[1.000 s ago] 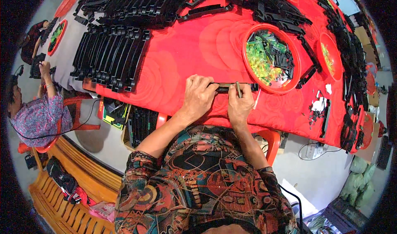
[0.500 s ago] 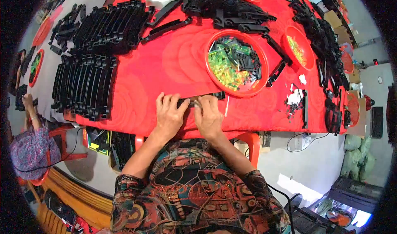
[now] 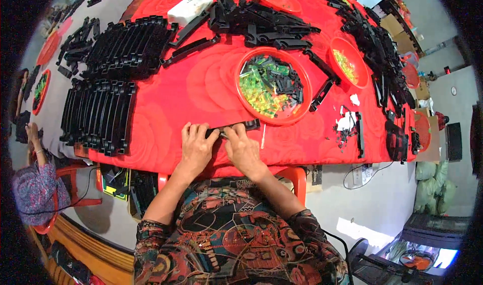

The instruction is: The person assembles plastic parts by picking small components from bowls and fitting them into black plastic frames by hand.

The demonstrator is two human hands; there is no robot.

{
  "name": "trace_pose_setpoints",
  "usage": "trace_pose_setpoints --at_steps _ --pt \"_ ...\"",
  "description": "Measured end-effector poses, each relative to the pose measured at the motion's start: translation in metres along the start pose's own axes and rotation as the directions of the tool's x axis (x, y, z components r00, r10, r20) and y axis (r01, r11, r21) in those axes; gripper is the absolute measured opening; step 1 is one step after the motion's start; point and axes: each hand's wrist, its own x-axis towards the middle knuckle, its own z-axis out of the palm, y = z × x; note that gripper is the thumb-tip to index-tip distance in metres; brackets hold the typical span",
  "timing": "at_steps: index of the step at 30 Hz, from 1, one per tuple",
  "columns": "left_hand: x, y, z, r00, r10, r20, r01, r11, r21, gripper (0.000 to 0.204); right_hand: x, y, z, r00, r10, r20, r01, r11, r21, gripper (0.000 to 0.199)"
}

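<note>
Black strip (image 3: 250, 125) lay on the red tablecloth (image 3: 166, 101) at the near edge, right in front of the wearer, slightly slanted, right end higher in view. Both hands were on it. Left hand (image 3: 197, 148) had its fingers curled over the left part, holding it, thumb pointing in toward the other hand. Right hand (image 3: 242, 149) sat just beside it, fingers bunched narrow over the strip's middle; a small dark bit showed between the two hands, couldn't tell what it was or whether the right fingers gripped it. Right end of the strip stuck out past the right hand.

Thin white stick (image 3: 263, 136) lay just right of that end. Beyond it, a red basin (image 3: 274, 122) held loose yellow, green and black pieces (image 3: 271, 86). Further right, a red bowl (image 3: 364, 79) with yellowish pieces, and white scraps (image 3: 346, 123) among black crumbs nearer the edge. Left side: row of black strips (image 3: 98, 118) packed side by side, with a second stack (image 3: 128, 46) behind it. White box (image 3: 190, 8) stood further back. Far left, a co-worker in a patterned top (image 3: 37, 192) sat with one arm raised to the table.
</note>
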Motion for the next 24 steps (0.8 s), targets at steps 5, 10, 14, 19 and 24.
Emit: trace_pose_setpoints --at_steps 5,10,14,19,24 --pt "0.005 0.002 0.005 0.999 0.039 -0.009 -0.039 0.999 -0.006 0.028 0.001 0.006 -0.002 1.000 -0.019 0.003 0.019 0.998 0.055 0.035" --pt "0.005 -0.001 0.004 0.996 0.077 -0.052 -0.077 0.997 0.006 0.028 -0.005 0.007 -0.019 0.969 0.014 -0.246 0.025 0.988 0.151 0.032" --pt "0.002 -0.005 -0.005 0.996 0.093 -0.001 -0.093 0.994 -0.063 0.024 0.008 0.042 -0.056 0.890 -0.011 -0.456 0.021 1.000 0.017 0.020" --pt "0.003 -0.005 -0.002 0.993 0.116 0.004 -0.115 0.988 -0.101 0.021 0.047 0.127 -0.065 0.873 0.115 -0.473 -0.105 0.993 0.046 0.009" --pt "0.003 -0.004 0.000 0.994 0.103 -0.023 -0.105 0.987 -0.121 0.022 0.085 0.148 -0.060 0.892 0.242 -0.381 -0.308 0.943 -0.122 0.016"
